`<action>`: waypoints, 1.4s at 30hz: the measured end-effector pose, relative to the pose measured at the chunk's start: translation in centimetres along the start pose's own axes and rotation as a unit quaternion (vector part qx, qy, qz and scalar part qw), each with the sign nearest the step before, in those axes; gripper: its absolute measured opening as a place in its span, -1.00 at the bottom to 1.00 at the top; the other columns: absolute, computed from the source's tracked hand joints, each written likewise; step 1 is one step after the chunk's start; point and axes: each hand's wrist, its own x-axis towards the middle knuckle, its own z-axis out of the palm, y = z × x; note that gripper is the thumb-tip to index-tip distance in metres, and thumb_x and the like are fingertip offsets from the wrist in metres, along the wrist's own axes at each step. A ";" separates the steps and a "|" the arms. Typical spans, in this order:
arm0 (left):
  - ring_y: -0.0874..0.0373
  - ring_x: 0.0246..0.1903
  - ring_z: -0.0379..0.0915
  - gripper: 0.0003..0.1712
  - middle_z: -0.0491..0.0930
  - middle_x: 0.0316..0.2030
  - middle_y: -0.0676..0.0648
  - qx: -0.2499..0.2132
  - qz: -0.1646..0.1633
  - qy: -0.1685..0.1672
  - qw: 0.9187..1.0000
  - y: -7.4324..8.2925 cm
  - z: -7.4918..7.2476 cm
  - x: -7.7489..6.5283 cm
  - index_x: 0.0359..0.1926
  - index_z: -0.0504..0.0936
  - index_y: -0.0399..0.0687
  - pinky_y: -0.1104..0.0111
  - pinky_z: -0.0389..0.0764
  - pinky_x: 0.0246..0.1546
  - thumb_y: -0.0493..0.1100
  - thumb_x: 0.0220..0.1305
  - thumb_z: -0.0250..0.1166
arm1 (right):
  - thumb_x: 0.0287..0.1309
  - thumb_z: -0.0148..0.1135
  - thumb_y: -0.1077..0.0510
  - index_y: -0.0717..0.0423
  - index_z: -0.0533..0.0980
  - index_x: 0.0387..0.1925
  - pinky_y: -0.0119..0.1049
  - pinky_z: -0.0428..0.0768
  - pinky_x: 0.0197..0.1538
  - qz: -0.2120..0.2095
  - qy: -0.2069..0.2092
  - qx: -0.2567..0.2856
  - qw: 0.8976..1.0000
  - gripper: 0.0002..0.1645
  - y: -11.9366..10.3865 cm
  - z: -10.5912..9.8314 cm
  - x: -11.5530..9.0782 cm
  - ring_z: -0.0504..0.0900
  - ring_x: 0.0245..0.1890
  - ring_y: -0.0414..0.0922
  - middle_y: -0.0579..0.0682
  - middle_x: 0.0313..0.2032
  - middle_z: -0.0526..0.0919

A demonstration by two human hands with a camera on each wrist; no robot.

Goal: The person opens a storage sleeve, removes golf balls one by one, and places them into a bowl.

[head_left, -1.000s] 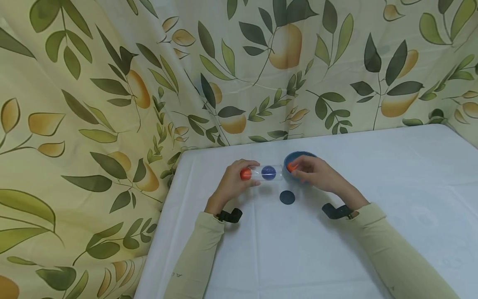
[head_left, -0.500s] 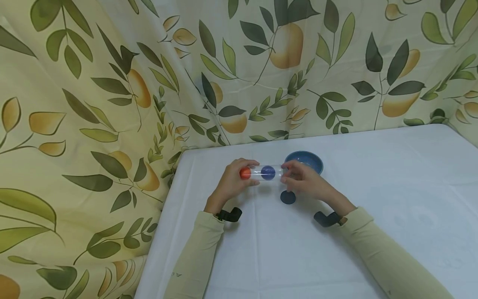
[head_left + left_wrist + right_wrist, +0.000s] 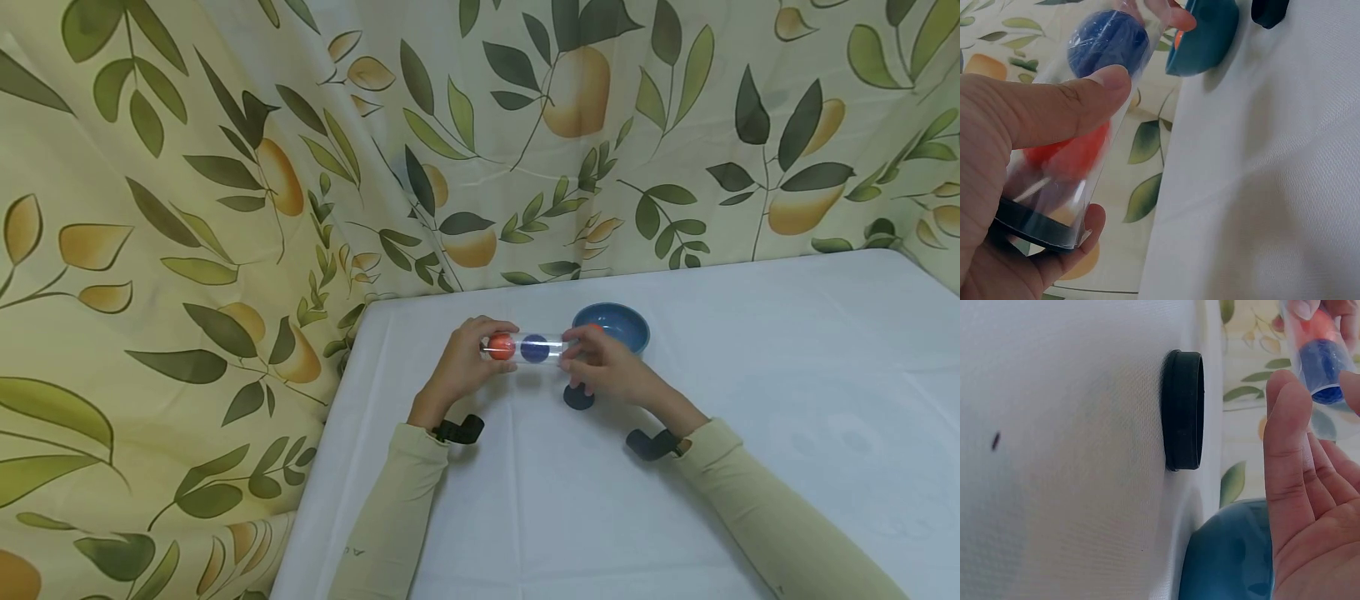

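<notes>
My left hand [image 3: 463,354] grips a clear plastic tube [image 3: 555,337], which lies roughly level above the table. Inside are an orange ball [image 3: 501,347] and a blue ball [image 3: 535,348], the blue one nearer the right end. A black cap [image 3: 1035,225] closes the tube at the left-hand end. My right hand [image 3: 615,367] is at the other, uncapped end, thumb and forefinger spread on either side of the rim [image 3: 1327,389]. Its palm holds no ball; whether the fingertips touch the plastic I cannot tell.
Behind the right hand stands a blue bowl [image 3: 626,321], with another orange ball [image 3: 594,328] partly seen in it. A loose black cap [image 3: 578,397] lies on the white tablecloth [image 3: 600,517], below the right fingers. A leaf-patterned curtain [image 3: 465,167] hangs behind the table.
My right hand has moved left from the bowl, where it had an orange ball in its fingers, to the tube's end. The two balls in the tube now sit closer together.
</notes>
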 end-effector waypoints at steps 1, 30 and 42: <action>0.09 0.02 0.48 -0.38 0.66 0.07 -0.02 0.000 0.001 0.000 1.000 0.0 0.0 0.0 0.15 0.68 0.08 0.26 0.56 0.00 -0.22 0.01 0.63 | 0.39 0.26 0.19 0.27 0.29 0.32 -0.17 0.70 -0.34 -0.001 -0.001 0.001 1.000 -0.42 0.0 0.0 0.0 0.69 -0.30 -0.08 0.39 0.02 0.63; 0.10 0.01 0.47 -0.37 0.64 0.09 0.01 -0.029 -0.010 -0.002 1.000 -0.4 0.5 0.0 0.18 0.66 0.15 0.18 0.63 0.00 -0.20 0.04 0.62 | 0.39 0.29 0.07 0.20 0.35 0.29 -0.16 0.72 -0.31 0.018 0.006 -0.028 0.999 -0.43 -0.1 -0.5 -0.1 0.70 -0.32 -0.04 0.32 -0.08 0.66; 0.12 -0.01 0.46 -0.38 0.64 0.08 0.02 -0.030 -0.010 -0.002 1.000 -0.2 0.6 0.0 0.17 0.67 0.16 0.24 0.62 -0.01 -0.17 0.04 0.62 | 0.36 0.33 0.05 0.21 0.37 0.30 -0.21 0.71 -0.30 0.030 -0.002 -0.021 0.999 -0.39 0.0 -1.0 -0.1 0.68 -0.31 0.02 0.31 -0.07 0.66</action>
